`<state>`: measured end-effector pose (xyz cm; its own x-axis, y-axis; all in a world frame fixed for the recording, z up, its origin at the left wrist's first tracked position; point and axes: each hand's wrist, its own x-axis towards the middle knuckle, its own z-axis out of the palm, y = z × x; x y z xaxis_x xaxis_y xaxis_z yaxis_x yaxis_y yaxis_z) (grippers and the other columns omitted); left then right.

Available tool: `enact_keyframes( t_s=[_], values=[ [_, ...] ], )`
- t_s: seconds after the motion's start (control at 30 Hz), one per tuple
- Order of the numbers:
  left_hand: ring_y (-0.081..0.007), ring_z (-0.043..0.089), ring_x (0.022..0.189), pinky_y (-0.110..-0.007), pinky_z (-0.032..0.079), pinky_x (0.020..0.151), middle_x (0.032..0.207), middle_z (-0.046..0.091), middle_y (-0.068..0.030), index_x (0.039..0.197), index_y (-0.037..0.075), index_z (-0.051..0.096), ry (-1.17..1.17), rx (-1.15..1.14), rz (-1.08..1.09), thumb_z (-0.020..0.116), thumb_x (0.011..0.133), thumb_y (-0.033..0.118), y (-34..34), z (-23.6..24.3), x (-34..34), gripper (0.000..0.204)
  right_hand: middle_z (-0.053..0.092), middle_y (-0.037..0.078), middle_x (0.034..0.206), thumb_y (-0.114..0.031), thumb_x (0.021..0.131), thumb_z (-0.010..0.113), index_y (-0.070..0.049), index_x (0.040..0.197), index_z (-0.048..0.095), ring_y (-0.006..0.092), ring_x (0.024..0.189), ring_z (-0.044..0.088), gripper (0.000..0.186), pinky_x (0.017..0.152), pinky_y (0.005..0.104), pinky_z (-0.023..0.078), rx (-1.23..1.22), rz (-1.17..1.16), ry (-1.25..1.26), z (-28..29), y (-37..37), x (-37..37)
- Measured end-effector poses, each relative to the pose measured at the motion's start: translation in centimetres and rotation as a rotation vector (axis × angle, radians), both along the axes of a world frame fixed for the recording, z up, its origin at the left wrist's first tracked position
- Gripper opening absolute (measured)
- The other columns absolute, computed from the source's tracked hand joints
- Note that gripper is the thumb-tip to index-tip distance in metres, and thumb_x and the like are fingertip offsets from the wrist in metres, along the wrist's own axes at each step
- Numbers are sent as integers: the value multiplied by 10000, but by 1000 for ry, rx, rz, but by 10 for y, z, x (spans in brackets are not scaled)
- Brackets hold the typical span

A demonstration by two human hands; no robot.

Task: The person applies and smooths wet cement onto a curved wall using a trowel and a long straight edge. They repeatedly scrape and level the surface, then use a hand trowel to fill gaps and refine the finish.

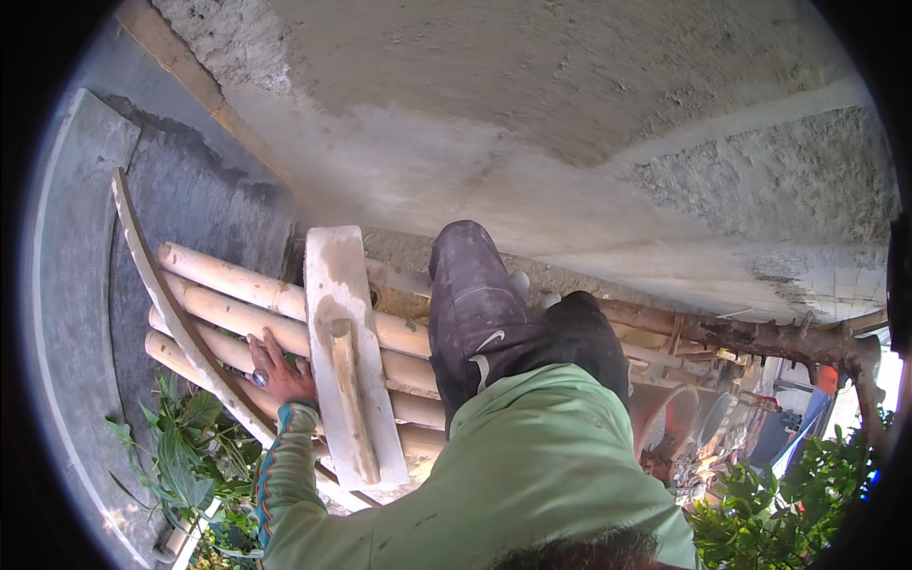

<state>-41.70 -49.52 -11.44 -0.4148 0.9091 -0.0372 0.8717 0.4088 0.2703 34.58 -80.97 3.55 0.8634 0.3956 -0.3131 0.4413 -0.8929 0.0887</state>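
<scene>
My left hand (279, 370) lies on the bamboo poles (233, 290) with its fingers stretched out and holds nothing; a ring shows on one finger. Right beside it, a wooden plastering float (328, 261) rests across the poles with its long handle up. On the hand's other side a long, thin wooden strip (157, 266) slants over the pole ends; it looks bent in this view. My right hand is out of the picture.
A wall (494, 104) with smooth damp plaster and rougher patches rises ahead. Leafy plants (185, 446) grow below the poles at left. At right run a rough brown log (703, 328) and, lower down, large round containers (660, 413) near more foliage (769, 503).
</scene>
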Motion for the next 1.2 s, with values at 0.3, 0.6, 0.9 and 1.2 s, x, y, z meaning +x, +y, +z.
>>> enact_keyframes(
  t_s=[0.3, 0.6, 0.9, 1.2],
  values=[
    [-362, 195, 1545, -737, 117, 1151, 1687, 145, -183, 1638, 212, 198, 121, -56, 38, 717, 766, 231, 3, 3, -1, 1015, 707, 280, 999, -339, 928, 677, 77, 1087, 688, 411, 853, 683, 446, 762, 481, 519, 310, 237, -84, 44, 152, 10],
    [-341, 218, 1531, -759, 147, 1139, 1670, 188, -153, 1598, 222, 295, 56, -80, 111, 720, 721, 239, 2, 8, -3, 974, 700, 251, 866, -458, 880, 708, -22, 916, 666, 449, 858, 671, 439, 770, 514, 500, 307, 935, 70, -55, 490, -157],
    [-322, 269, 1516, -748, 145, 1161, 1668, 211, -124, 1597, 257, 299, -2, -29, 138, 769, 676, 222, -1, 4, -8, 1034, 707, 148, 899, -461, 905, 712, 17, 989, 662, 320, 861, 686, 488, 737, 429, 541, 113, 1377, 547, -154, 677, -394],
    [-330, 306, 1495, -784, 149, 1127, 1656, 221, -149, 1590, 238, 317, -65, 88, 124, 717, 705, 177, -4, -7, -14, 973, 620, 29, 781, -366, 1004, 623, -63, 925, 665, 133, 653, 580, 316, 554, 309, 497, -343, 1104, 553, -98, 785, -552]
  ],
)
